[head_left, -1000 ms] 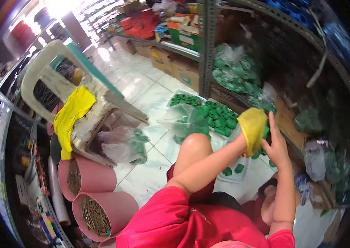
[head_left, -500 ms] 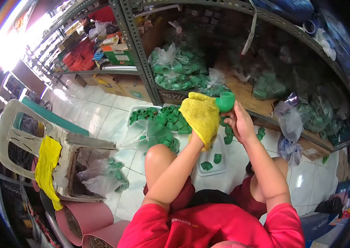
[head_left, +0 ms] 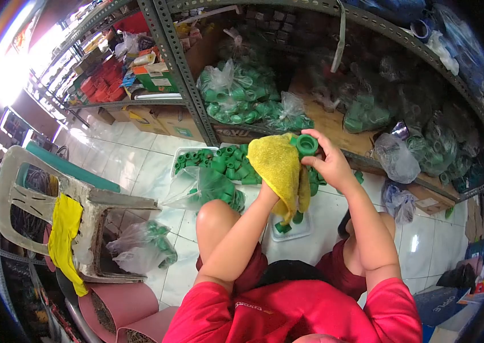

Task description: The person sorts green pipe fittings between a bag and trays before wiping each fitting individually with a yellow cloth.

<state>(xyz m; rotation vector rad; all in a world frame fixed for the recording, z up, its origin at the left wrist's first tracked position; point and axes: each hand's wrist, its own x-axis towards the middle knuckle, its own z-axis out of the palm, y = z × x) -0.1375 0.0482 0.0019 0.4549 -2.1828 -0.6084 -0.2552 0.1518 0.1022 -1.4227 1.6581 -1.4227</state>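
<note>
A yellow cloth (head_left: 273, 163) covers my left hand (head_left: 279, 171), whose fingers are hidden beneath it; the cloth touches a green pipe fitting (head_left: 306, 145). My right hand (head_left: 327, 161) grips that fitting from the right, its round opening facing up toward me. Below my hands, a white tray (head_left: 297, 235) on the floor holds green fittings, partly behind the hanging cloth. Beyond my left wrist, another tray (head_left: 176, 170) is full of green fittings. A clear plastic bag (head_left: 187, 186) with more fittings lies beside it.
Metal shelving (head_left: 187, 74) ahead carries bagged green fittings (head_left: 233, 94). On the left is a worn plastic chair (head_left: 90, 228) with a yellow cloth (head_left: 66, 234) draped over it. Another bag (head_left: 142, 246) lies near the chair. Pink containers (head_left: 119, 306) stand at lower left.
The fitting has turned so that its opening faces me, and sits slightly lower and further left. The yellow cloth now hangs lower over the near tray.
</note>
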